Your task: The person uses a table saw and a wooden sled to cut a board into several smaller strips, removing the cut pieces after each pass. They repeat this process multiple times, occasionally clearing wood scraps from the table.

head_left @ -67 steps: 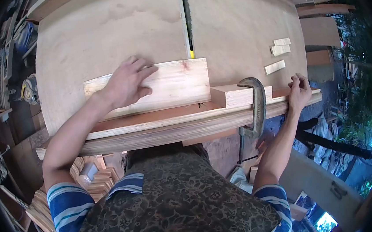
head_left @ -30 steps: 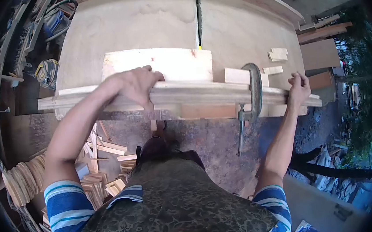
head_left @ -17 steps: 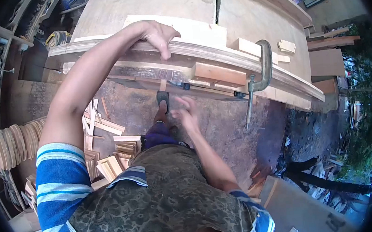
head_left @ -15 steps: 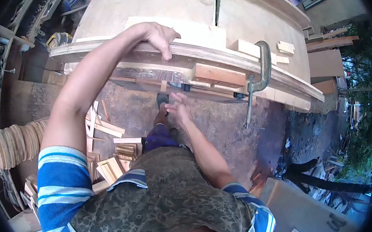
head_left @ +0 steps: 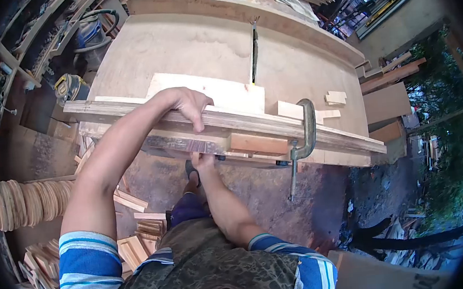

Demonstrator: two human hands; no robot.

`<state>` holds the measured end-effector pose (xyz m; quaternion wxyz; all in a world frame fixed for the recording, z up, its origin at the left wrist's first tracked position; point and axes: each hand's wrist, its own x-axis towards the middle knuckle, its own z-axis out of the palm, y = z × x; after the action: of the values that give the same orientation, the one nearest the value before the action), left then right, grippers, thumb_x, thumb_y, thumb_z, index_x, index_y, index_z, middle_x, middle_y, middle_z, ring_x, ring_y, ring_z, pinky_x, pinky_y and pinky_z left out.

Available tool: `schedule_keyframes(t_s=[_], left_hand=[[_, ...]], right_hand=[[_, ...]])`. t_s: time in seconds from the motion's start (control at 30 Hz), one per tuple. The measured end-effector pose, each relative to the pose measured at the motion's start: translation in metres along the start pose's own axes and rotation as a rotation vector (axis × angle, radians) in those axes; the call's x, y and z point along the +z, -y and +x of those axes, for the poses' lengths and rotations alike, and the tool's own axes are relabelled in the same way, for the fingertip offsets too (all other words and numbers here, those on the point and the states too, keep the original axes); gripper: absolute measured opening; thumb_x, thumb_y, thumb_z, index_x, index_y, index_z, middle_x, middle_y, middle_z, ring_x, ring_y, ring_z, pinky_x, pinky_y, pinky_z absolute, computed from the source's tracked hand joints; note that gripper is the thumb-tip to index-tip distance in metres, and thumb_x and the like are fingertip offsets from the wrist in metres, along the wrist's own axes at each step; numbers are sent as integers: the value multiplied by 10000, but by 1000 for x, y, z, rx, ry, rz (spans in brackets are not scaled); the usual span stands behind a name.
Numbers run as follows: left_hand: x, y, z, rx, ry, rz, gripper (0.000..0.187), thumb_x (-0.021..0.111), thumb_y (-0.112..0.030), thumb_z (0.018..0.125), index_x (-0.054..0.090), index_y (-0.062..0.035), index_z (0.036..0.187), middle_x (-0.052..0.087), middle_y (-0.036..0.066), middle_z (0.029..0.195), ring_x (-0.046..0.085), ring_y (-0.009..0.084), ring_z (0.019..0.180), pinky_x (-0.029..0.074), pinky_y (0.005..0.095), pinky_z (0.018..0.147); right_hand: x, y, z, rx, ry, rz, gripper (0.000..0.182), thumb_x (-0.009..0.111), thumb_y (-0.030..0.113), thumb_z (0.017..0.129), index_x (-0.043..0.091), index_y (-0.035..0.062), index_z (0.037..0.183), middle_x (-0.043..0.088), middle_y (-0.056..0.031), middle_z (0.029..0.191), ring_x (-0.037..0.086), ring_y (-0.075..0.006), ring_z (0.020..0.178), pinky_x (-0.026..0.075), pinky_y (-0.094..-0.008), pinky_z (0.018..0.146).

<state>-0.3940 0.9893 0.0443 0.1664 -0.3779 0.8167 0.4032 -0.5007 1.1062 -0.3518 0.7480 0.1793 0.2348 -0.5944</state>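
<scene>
My left hand (head_left: 188,107) hooks over the long plywood strip (head_left: 240,120) along the table's front edge, thumb down its front face and fingers behind it. A pale flat board (head_left: 233,97) lies just behind that strip. Lower down, my right hand (head_left: 205,161) reaches up to the table's front underside; its fingertips are partly hidden there. A reddish wood block (head_left: 258,144) sits on the front face to the right of my hands. Further right, a metal C-clamp (head_left: 310,129) grips the plywood strip.
A saw blade slot (head_left: 254,51) runs through the tabletop (head_left: 195,43). Small wood offcuts (head_left: 336,98) lie at the right. Below left are stacked curved wood pieces (head_left: 33,203) and loose sticks (head_left: 130,200). A vacuum (head_left: 90,33) stands at back left.
The view has tilted up, showing more of the tabletop. My right hand has gone from spread in the air to the table's front underside. My left hand keeps its hold on the plywood strip.
</scene>
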Motion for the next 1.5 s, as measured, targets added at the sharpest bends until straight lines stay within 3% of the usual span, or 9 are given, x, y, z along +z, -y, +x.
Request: schedule_keyframes(t_s=[0.23, 0.33, 0.47, 0.57, 0.63, 0.7, 0.87, 0.97, 1.5], left_hand=[[-1, -4, -5, -9, 11, -7, 958, 850, -204, 561, 550, 21, 1442, 686, 240, 1310, 647, 352, 1242, 513, 394, 1043], [-1, -1, -2, 25, 4, 21, 955, 858, -277, 590, 548, 35, 1438, 683, 256, 1311, 681, 348, 1194, 543, 401, 1023], [1, 2, -1, 49, -47, 70, 958, 848, -287, 605, 538, 45, 1448, 676, 262, 1319, 671, 358, 1210, 540, 417, 1022], [3, 6, 4, 9, -45, 66, 966, 848, -292, 596, 540, 40, 1450, 671, 262, 1327, 667, 358, 1216, 538, 424, 1018], [2, 1, 1, -7, -42, 64, 957, 846, -261, 596, 535, 39, 1449, 666, 260, 1334, 650, 359, 1241, 520, 413, 1043], [1, -2, -1, -26, -43, 65, 948, 845, -231, 596, 529, 38, 1448, 660, 258, 1341, 633, 361, 1265, 501, 403, 1069], [-4, -3, -3, 6, -5, 101, 971, 859, -309, 584, 551, 41, 1435, 675, 258, 1315, 672, 363, 1198, 543, 427, 995], [-4, -3, -3, -9, -15, 95, 967, 867, -312, 573, 565, 35, 1424, 680, 256, 1304, 672, 362, 1195, 545, 426, 990], [-5, -4, 0, 28, -44, 152, 940, 876, -301, 536, 608, 44, 1368, 714, 249, 1222, 689, 371, 1148, 551, 412, 961]], right_hand=[[31, 6, -41, -23, -70, -81, 375, 489, 386, 1077, 625, 96, 1271, 708, -89, 1156, 731, -280, 969, 638, -459, 834], [68, 30, -117, 27, -103, -1075, 373, 518, 187, 1051, 511, -1, 1373, 673, -165, 1323, 747, -294, 978, 615, -398, 801], [132, 64, -293, -63, 353, -1260, 487, 508, -65, 978, 502, -31, 1463, 671, -213, 1353, 757, -248, 913, 615, -351, 803], [190, 119, -378, -581, 624, -1557, 389, 580, -22, 963, 638, 3, 1347, 769, -137, 1162, 756, -200, 932, 610, -338, 809], [241, 172, -401, -1234, 361, -1884, 230, 570, -38, 946, 738, -1, 1098, 780, -106, 997, 745, -199, 874, 593, -334, 809], [251, 246, -394, -1585, 0, -2111, 348, 634, 15, 904, 680, 8, 1248, 721, -192, 1204, 685, -321, 1112, 535, -403, 976], [261, 324, -343, -1370, -62, -2854, 599, 788, 116, 825, 573, 54, 1381, 614, -181, 1381, 492, -397, 1349, 365, -504, 1151], [264, 337, -327, -1214, -25, -2753, 618, 826, 128, 792, 588, 46, 1357, 622, -175, 1371, 514, -400, 1318, 383, -494, 1139], [246, 339, -323, -1521, 19, -2618, 581, 884, 148, 722, 703, 15, 1258, 711, -151, 1270, 627, -375, 1142, 526, -451, 995]])
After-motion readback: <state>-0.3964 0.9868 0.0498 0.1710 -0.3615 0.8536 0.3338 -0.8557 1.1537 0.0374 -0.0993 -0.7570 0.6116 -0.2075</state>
